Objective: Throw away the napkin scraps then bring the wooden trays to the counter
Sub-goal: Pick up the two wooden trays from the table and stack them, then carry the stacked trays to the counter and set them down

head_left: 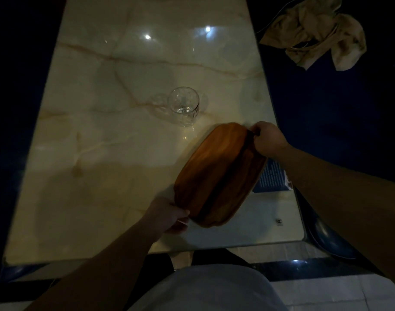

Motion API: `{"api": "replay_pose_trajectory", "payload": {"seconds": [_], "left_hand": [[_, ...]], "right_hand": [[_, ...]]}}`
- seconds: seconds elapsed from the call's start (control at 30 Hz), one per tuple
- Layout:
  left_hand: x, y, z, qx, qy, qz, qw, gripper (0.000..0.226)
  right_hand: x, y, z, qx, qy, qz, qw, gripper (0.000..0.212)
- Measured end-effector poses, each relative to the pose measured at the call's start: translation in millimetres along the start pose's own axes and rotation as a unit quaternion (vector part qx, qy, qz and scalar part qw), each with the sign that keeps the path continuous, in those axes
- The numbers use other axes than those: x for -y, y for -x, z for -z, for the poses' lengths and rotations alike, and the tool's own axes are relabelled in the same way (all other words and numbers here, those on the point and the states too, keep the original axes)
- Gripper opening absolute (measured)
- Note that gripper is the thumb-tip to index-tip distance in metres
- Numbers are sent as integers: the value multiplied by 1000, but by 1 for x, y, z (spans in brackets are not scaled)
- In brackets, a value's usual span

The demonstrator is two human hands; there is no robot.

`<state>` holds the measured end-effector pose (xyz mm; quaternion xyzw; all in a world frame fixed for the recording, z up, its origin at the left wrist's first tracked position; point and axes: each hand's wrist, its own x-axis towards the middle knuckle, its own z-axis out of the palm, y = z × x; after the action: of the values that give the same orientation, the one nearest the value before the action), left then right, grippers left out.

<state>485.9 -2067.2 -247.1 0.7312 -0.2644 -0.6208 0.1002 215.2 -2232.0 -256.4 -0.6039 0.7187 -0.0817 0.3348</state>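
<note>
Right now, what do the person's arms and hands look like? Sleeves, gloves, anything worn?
Both forearms are bare as far as the frame shows: no sleeves in view, no gloves, no watch or rings that I can make out in the dim light. The left hand and right hand are uncovered. A pale garment covers the torso.

Blue card (271,176): fine print, illegible | table (124,153) corner mark (279,221): too small to read

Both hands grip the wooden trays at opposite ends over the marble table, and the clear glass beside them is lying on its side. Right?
Not quite. In the head view the glass stands upright. Left hand and right hand do grip the wooden trays over the marble table.
</note>
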Motion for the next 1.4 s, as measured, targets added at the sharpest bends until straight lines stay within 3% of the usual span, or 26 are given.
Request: {"api": "replay_pose_trajectory", "payload": {"seconds": [0.27,0.4,0.47,0.57,0.67,0.77,0.97,1.2,1.4], "left_hand": [[6,-3,-4,3,42,30,999,18],[5,0,-12,8,22,55,998,38],[5,3,-16,25,54,65,996,45],[6,4,-21,34,124,63,990,44],[9,7,-14,10,159,44,986,42],[7,11,-1,-28,101,6,994,36],[-9,0,38,-136,20,-83,987,31],[-35,23,61,-255,25,-168,952,31],[-11,52,100,-252,105,-163,948,38]], "right_hand": [[0,0,1,9,23,11,1000,34],[6,3,0,31,31,16,999,45],[9,4,-2,40,44,31,998,51],[15,5,-3,61,43,29,997,44],[15,8,0,79,2,-11,997,41],[10,19,-1,71,-44,-41,996,40],[0,48,-6,67,-271,-76,957,38],[11,84,-19,100,-350,-46,930,41],[60,105,-33,138,-429,-6,893,29]]}}
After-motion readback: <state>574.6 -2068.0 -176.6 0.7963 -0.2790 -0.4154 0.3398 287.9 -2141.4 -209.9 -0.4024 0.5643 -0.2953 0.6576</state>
